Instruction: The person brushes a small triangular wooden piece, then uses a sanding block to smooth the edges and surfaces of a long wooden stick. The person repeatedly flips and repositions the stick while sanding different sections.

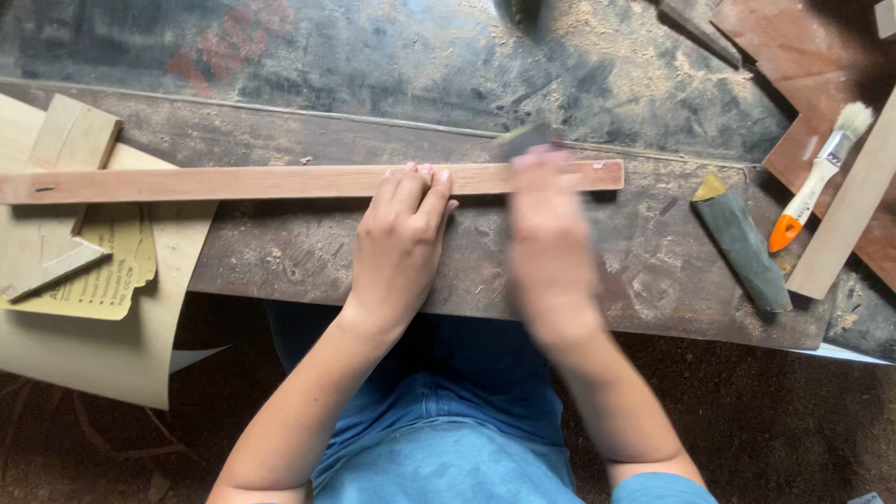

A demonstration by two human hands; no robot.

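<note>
A long thin wooden strip (233, 182) lies across a dusty workbench (308, 271). My left hand (399, 245) presses flat on the strip near its middle, fingers together over its near edge. My right hand (551, 247) is blurred with motion just to the right, gripping a small dark sanding block (523, 138) whose far end shows above the strip. The strip's right end (602, 175) sticks out past my right hand.
A dark rolled sheet of sandpaper (742, 245) lies at the right, beside a paintbrush with an orange and white handle (819, 175) and a pale wood batten (854, 210). Yellow sandpaper sheets (103, 280) and wood offcuts (70, 140) sit at the left. Sawdust covers the surface.
</note>
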